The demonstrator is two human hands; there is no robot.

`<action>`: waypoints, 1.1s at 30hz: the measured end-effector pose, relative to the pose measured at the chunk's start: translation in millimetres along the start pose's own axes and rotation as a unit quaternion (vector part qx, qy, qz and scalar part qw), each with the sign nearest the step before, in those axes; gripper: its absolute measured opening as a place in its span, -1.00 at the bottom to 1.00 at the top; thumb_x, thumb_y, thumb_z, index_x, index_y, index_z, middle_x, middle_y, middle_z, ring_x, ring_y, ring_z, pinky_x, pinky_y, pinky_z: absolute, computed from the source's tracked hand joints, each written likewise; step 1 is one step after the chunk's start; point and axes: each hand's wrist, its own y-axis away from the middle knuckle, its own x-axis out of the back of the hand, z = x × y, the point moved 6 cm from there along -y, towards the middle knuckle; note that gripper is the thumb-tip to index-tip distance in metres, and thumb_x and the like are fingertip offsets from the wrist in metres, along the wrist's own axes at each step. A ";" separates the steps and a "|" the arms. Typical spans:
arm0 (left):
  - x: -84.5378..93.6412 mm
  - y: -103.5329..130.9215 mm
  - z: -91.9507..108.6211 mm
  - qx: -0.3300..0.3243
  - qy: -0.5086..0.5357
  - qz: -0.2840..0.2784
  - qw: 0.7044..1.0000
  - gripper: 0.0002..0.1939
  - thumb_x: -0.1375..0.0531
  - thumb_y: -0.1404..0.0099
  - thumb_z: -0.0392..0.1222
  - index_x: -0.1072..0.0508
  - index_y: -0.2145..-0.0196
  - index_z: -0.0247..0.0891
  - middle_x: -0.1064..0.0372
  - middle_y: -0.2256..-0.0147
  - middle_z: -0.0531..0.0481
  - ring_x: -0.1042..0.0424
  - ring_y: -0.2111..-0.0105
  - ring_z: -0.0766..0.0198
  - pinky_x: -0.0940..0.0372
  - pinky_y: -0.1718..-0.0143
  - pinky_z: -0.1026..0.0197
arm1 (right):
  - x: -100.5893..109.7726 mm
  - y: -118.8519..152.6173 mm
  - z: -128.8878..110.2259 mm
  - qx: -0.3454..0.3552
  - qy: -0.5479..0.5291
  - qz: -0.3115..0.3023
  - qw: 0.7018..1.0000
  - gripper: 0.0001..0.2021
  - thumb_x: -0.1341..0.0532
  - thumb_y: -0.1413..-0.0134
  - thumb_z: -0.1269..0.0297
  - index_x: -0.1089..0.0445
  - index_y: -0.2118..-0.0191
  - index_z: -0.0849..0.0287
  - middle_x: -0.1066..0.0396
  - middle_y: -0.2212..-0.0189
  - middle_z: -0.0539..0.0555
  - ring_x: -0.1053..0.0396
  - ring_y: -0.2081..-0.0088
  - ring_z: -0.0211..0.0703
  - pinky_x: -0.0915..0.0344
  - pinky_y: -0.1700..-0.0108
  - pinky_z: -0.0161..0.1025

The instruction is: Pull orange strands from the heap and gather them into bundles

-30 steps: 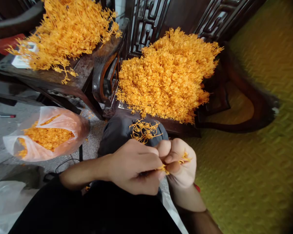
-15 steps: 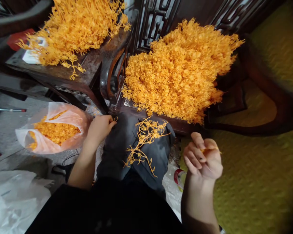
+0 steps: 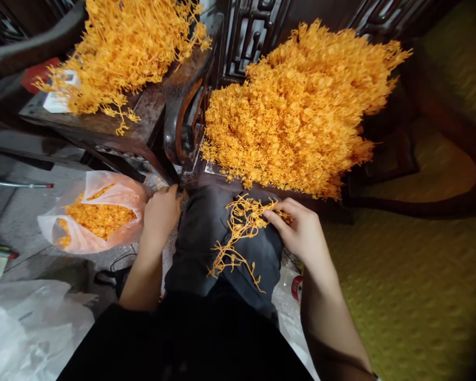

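Thin orange branched plastic pieces (image 3: 238,238) lie loosely across the dark trousers on my lap. At their upper right end my right hand (image 3: 301,227) pinches one or more of these strands between thumb and fingers. My left hand (image 3: 161,211) is closed beside the left knee, just right of the plastic bag; its fingertips point away, and anything between them is too small to make out. The pinkish translucent bag (image 3: 121,235) stands open on the floor, with many small orange pieces inside.
A large orange heap (image 3: 289,116) covers the dark wooden seat ahead. Another orange heap (image 3: 130,47) lies on a wooden table (image 3: 150,106) at upper left, by a white box (image 3: 57,101). White plastic sheeting (image 3: 31,328) is at lower left; a yellow-green textured surface (image 3: 412,286) is at right.
My right hand has moved left from beside the lap to the strands on it and now pinches there. My left hand has drawn back slightly beside the knee. The view has shifted a little.
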 end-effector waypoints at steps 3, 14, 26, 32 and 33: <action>9.8 12.5 85.5 -0.215 0.079 0.042 0.972 -0.70 -0.16 -0.48 -0.13 -0.49 -0.08 -0.25 -0.53 -0.03 -0.19 -0.46 -0.06 0.11 -0.32 -0.11 0.00 | 0.6 -1.3 -16.5 0.049 -0.030 0.008 0.998 -0.79 -0.23 -0.35 0.14 -0.48 0.24 0.16 -0.43 0.34 0.07 -0.39 0.31 -0.16 -0.29 0.22 -0.19; -37.3 6.8 115.2 -0.126 0.351 -0.062 0.926 -0.84 -0.26 -0.40 -0.13 -0.62 0.25 -0.22 -0.62 0.33 0.00 -0.53 0.38 0.31 -0.34 0.30 0.24 | 58.4 8.9 16.5 -0.085 0.054 0.231 0.968 -0.74 -0.25 -0.29 0.08 -0.55 0.13 0.16 -0.54 0.35 0.13 -0.42 0.44 -0.14 -0.33 0.32 -0.17; -50.2 3.8 113.0 0.004 0.560 -0.032 0.828 -0.81 -0.41 -0.17 -0.15 -0.55 0.32 -0.28 -0.58 0.34 0.00 -0.52 0.34 0.34 -0.45 0.20 0.21 | 3.1 3.8 -53.8 0.078 -0.069 0.050 0.993 -0.63 -0.19 -0.35 0.32 -0.49 -0.20 0.04 -0.40 0.24 0.09 -0.40 0.22 -0.11 -0.38 0.14 -0.10; -48.4 11.2 113.2 0.009 0.561 0.003 0.828 -0.83 -0.39 -0.22 -0.12 -0.55 0.38 -0.26 -0.53 0.42 0.06 -0.47 0.42 0.38 -0.37 0.32 0.29 | -10.1 2.0 -59.3 0.103 -0.032 0.050 0.993 -0.66 -0.27 -0.30 0.32 -0.49 -0.16 0.12 -0.42 0.18 0.14 -0.41 0.16 -0.08 -0.39 0.07 -0.09; -46.5 13.0 114.0 0.005 0.549 0.005 0.836 -0.82 -0.38 -0.24 -0.10 -0.55 0.39 -0.26 -0.52 0.44 0.07 -0.45 0.43 0.38 -0.35 0.35 0.30 | -10.1 1.8 -60.1 0.111 -0.041 0.055 0.991 -0.75 -0.27 -0.30 0.34 -0.54 -0.05 0.13 -0.44 0.20 0.12 -0.43 0.18 -0.10 -0.39 0.10 -0.12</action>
